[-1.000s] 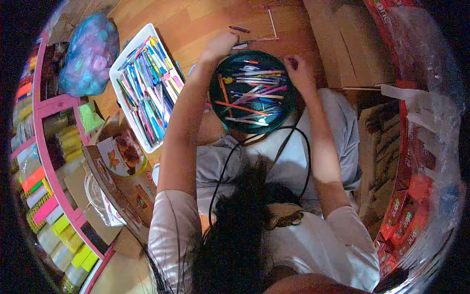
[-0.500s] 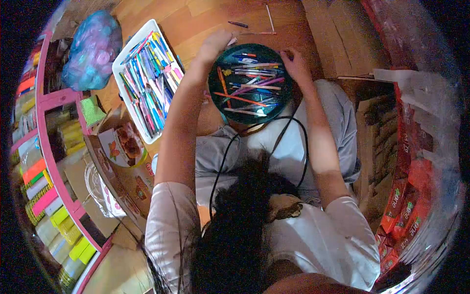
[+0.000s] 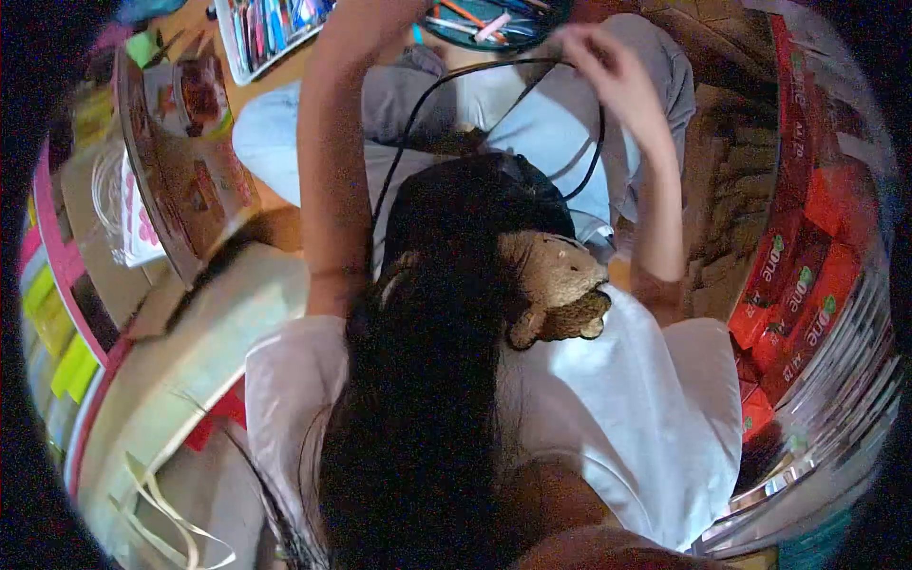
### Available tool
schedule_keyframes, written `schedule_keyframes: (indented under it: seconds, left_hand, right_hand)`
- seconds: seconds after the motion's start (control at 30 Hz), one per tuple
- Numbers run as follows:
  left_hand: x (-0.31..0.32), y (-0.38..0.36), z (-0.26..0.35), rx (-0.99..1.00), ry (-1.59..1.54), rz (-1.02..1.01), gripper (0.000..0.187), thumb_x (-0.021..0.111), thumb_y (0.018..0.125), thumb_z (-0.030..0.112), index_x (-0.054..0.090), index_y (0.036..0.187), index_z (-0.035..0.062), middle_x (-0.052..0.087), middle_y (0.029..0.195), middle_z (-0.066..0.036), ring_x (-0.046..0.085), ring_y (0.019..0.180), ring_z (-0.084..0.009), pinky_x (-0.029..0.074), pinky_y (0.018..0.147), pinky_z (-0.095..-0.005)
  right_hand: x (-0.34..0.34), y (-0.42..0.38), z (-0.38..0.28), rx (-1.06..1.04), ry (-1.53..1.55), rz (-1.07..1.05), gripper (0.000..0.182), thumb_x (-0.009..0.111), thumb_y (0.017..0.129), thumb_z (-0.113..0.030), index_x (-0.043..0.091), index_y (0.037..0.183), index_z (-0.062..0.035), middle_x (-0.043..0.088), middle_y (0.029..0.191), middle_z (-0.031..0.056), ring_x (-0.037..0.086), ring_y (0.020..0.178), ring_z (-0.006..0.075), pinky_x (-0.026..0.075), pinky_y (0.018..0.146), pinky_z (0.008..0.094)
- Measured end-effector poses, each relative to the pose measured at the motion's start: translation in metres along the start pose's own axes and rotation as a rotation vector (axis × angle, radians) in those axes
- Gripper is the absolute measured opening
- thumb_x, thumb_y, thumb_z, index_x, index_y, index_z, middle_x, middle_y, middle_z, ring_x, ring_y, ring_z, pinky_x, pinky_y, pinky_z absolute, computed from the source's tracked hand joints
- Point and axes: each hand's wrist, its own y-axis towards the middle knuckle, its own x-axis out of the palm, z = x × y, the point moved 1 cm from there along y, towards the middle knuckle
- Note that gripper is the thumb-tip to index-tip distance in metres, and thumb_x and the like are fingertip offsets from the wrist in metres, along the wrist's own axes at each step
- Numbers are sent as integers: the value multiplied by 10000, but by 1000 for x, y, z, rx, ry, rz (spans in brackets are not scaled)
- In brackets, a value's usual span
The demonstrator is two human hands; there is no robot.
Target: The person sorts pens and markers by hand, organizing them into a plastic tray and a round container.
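My left forearm reaches up past the top edge, so my left hand is out of sight beyond the left side of the dark green round basket [image 3: 534, 42]. Several pens and pencils lie in the basket, whose far part is cut off. My right hand [image 3: 611, 68] is raised just right of the basket's near rim, apart from it. Its fingers are loosely bent and a little blurred, with nothing visible between them. A white tray [image 3: 234, 59] packed with pens and markers stands left of my left forearm, partly out of view.
A black cable [image 3: 414, 119] loops over my lap. Red boxes [image 3: 796, 275] line the right side beside cardboard [image 3: 727, 180]. At the left are an open carton [image 3: 204, 185], a white coil [image 3: 109, 195] and a pink-edged shelf [image 3: 66, 275] with colourful goods.
The view has tipped down towards my body, so basket and tray sit higher and are cut off. My right hand has come off the basket's rim; my left hand has left the picture.
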Motion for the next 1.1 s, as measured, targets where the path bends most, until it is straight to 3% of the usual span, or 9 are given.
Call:
schedule_keyframes:
  seconds: [0.07,0.17,0.27,0.37,0.47,0.5,0.77,0.87,1.1]
  left_hand:
    - [-2,-59,19,131,206,61,275,492,844,275,584,921,27,608,873,-82,565,844,-167,426,778,-285]
    - [30,-114,54,121,-168,-208,299,499,855,270,573,945,-5,611,783,-105,575,729,-157,442,673,-282]
    - [44,-144,36,148,-82,-359,280,464,874,229,540,1020,2,601,868,-123,562,820,-167,429,732,-285]
    - [52,-157,-27,-166,217,-194,320,410,882,269,543,1050,32,603,918,-147,564,887,-261,408,813,-323]
    - [58,-173,-23,-593,164,-430,394,364,884,333,527,1088,38,578,988,-181,536,945,-313,382,852,-338]
    - [60,-178,-27,-550,132,-424,419,362,879,358,523,1095,37,572,1004,-182,530,957,-312,378,856,-341]
    - [48,-190,-39,-437,185,-374,528,401,838,474,521,1103,34,559,1049,-145,513,987,-263,361,877,-328]
    - [50,-198,-51,-510,117,-359,487,439,834,443,533,1089,38,559,1051,-143,507,1003,-256,359,880,-321]
    - [56,-225,-65,-276,41,-175,498,600,768,304,451,1159,35,554,1051,-130,503,1001,-200,363,881,-300]
  right_hand:
    - [11,-43,-26,54,-48,-158,259,546,812,-244,586,954,-32,620,830,76,532,645,146,428,611,258]
    - [30,-72,-36,-37,-120,-322,267,536,812,-248,582,971,-37,617,850,119,583,715,215,451,659,302]
    - [47,-80,-40,-104,-208,-401,317,521,813,-301,581,988,-44,611,876,146,592,799,269,454,720,332]
    - [53,-68,-41,72,-390,-628,429,484,813,-404,574,1012,-35,598,928,175,578,863,296,437,781,329]
    - [61,-65,-26,-10,-249,-791,456,484,812,-424,576,1009,-24,594,939,178,576,860,294,430,789,320]
    - [62,-67,-24,-24,-156,-819,464,498,805,-428,582,994,-13,597,936,165,575,849,270,430,785,316]
    - [56,-85,-45,-56,35,-572,358,590,773,-249,544,1026,0,585,930,136,550,888,194,409,810,279]
    - [56,-95,-55,-112,56,-492,347,615,753,-184,525,1036,-6,563,972,114,532,910,178,401,821,279]
    - [48,-114,-81,-39,181,-463,445,641,715,-143,424,1083,-19,470,1027,65,417,1022,139,291,907,253]
